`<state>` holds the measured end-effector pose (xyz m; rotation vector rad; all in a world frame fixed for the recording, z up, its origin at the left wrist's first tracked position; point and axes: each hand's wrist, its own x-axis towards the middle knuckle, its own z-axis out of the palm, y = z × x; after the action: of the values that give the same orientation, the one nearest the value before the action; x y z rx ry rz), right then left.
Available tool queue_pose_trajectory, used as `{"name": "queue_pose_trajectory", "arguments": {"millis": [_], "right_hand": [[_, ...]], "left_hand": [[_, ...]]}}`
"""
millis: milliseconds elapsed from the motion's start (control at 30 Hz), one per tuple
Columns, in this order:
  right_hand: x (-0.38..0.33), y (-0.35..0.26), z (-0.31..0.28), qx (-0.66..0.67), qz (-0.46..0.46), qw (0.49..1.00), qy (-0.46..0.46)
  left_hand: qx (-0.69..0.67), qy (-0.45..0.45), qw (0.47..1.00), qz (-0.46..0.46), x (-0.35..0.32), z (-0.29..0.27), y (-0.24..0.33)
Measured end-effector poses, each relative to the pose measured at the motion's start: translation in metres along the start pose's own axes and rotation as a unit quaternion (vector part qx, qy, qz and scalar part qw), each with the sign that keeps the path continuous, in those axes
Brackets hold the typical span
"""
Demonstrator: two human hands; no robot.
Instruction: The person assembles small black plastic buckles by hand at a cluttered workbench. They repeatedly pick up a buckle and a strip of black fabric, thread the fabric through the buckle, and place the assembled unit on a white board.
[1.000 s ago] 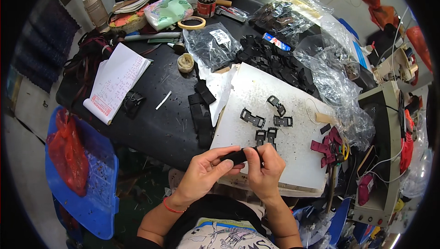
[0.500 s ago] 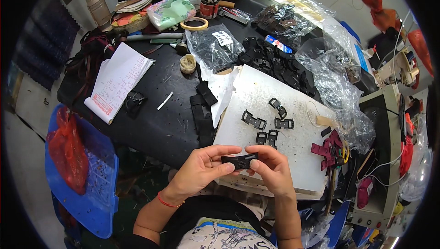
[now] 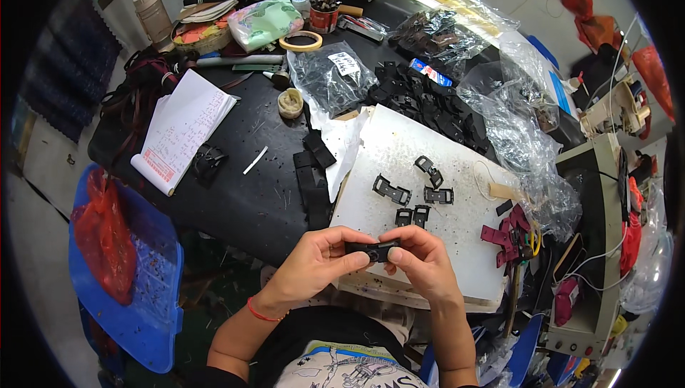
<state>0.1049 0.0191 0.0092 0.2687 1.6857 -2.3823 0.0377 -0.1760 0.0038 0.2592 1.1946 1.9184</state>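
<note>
Head view: left hand [image 3: 305,263] and right hand [image 3: 432,266], lower centre of frame, thumbs and fingers [image 3: 347,264] of both pinching black plastic piece [image 3: 378,252] near its ends. Loose black buckles [image 3: 391,189] on white board [image 3: 457,256], right of centre. Notepad [image 3: 184,127] on black tabletop [image 3: 250,206], left. Red bag [image 3: 110,242] on blue chair [image 3: 160,274], lower left.

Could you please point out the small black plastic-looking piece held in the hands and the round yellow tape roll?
Small black plastic-looking piece [image 3: 374,251], head view: its exposed middle.
Round yellow tape roll [image 3: 302,48], head view: its near side.
</note>
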Motion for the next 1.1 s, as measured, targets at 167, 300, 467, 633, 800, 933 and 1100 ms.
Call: {"name": "queue_pose_trajectory", "arguments": {"millis": [167,300,467,633,800,933,1100], "right_hand": [[-0.007,0.012,-0.003,0.064,-0.006,0.998,-0.028],[-0.004,0.016,-0.009,0.154,-0.009,0.985,-0.071],[0.044,-0.031,-0.018,-0.002,-0.090,0.993,0.079],[0.077,-0.057,-0.070,-0.490,-0.236,0.778,0.315],[0.029,-0.020,-0.082,-0.543,-0.133,0.770,0.308],[0.021,-0.013,-0.081,-0.335,-0.177,0.843,0.382],[-0.003,-0.020,-0.020,-0.147,-0.102,0.960,0.218]], "left_hand": [[-0.027,-0.027,0.999,0.028,-0.007,0.003,-0.004],[-0.052,-0.043,0.998,0.011,-0.002,0.001,-0.004],[0.094,0.141,0.966,0.193,0.023,0.011,-0.007],[0.222,0.114,0.951,0.184,0.019,0.014,-0.006],[0.253,0.149,0.940,0.171,0.013,0.011,-0.019],[0.358,0.122,0.901,0.214,0.022,0.031,-0.013],[0.345,0.162,0.892,0.242,0.029,0.044,-0.011]]}}
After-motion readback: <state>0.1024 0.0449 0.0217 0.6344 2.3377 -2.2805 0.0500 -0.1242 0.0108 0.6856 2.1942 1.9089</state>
